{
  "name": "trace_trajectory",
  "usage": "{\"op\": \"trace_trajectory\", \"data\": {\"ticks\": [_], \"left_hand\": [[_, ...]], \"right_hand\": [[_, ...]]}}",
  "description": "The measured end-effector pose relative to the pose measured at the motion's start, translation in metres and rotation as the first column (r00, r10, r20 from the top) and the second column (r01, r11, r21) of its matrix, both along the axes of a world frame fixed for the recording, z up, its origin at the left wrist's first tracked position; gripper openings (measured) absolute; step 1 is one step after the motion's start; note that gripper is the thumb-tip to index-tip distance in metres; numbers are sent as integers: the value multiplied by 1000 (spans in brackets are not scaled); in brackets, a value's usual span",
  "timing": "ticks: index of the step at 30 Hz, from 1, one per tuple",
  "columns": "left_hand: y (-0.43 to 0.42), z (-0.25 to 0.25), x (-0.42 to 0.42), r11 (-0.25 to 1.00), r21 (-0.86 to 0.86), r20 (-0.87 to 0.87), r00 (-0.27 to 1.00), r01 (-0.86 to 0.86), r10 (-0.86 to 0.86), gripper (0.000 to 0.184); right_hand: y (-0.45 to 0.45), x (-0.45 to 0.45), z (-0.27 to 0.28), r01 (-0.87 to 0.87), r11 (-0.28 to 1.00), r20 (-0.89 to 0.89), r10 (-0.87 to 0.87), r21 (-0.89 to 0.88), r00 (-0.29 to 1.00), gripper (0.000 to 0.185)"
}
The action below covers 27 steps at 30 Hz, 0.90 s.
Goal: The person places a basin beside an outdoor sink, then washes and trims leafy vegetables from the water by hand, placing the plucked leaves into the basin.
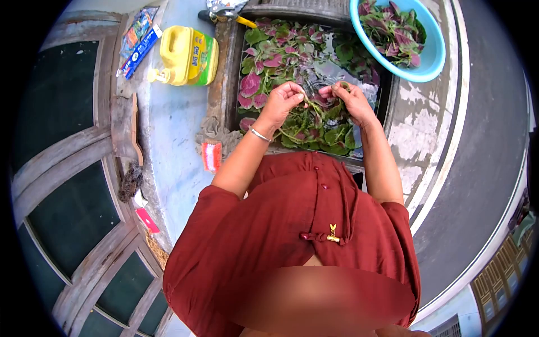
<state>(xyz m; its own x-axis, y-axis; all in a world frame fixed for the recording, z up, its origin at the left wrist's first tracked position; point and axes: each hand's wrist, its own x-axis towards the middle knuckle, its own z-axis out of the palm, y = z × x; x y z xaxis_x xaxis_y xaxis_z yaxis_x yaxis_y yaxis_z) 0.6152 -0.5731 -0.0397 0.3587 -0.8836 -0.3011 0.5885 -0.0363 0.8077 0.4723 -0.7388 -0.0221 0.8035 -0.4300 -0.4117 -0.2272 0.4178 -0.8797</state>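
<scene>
Over a dark-rimmed sink (231,73) full of water and leafy greens, my left hand (285,104), with a silver bracelet at the wrist, pinches a green stem (314,106) of red-and-green amaranth. To its right, my right hand (353,102) has thumb and fingers pressed together near a small bit of green; what exactly they hold is too small to make out. Loose amaranth leaves (275,59) float around and beneath both hands. A light-blue basin (437,50) at the upper right holds more amaranth leaves (393,33).
Left of the sink stands a yellow pump bottle (179,56). A grey rag (216,135) and an orange-and-white scrubber (211,156) lie at the sink's near left corner. A yellow-and-black tool (227,17) rests at the back corner. Wooden-framed windows (62,151) line the far left.
</scene>
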Motion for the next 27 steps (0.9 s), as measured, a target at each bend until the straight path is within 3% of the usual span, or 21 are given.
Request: {"op": "trace_trajectory", "data": {"ticks": [2, 7, 9, 14, 17, 19, 23, 27], "left_hand": [[5, -3, 3, 999, -31, -60, 998, 17, -19, 9], [9, 1, 3, 993, -120, -202, 979, 13, -37, 11], [9, 2, 2, 992, -124, -203, 978, 19, -44, 11], [8, 1, 1, 988, -154, -193, 979, 28, -57, 11], [8, -4, 0, 990, -140, -130, 991, 23, -41, 11], [5, -4, -2, 993, -116, -11, 1000, -6, 5, 10], [3, 2, -5, 995, -83, 12, 998, -59, 60, 7], [6, 0, -6, 994, -57, 53, 994, -93, 96, 8]], "right_hand": [[-6, -8, 5, -46, 993, 21, 44, 109, 999, 19], [-4, -13, 18, -169, 980, 28, 167, 100, 985, 16], [5, -12, 32, -273, 962, 18, 274, -20, 962, 18], [16, -11, 29, -350, 933, 17, 350, 88, 937, 20], [23, -9, 25, -350, 937, -21, 349, -26, 937, 20], [27, -7, 22, -360, 911, -124, 341, -200, 932, 20], [33, -6, 9, -201, 916, -40, 199, -347, 979, 16], [35, -6, 9, -224, 858, -93, 204, -462, 975, 16]]}}
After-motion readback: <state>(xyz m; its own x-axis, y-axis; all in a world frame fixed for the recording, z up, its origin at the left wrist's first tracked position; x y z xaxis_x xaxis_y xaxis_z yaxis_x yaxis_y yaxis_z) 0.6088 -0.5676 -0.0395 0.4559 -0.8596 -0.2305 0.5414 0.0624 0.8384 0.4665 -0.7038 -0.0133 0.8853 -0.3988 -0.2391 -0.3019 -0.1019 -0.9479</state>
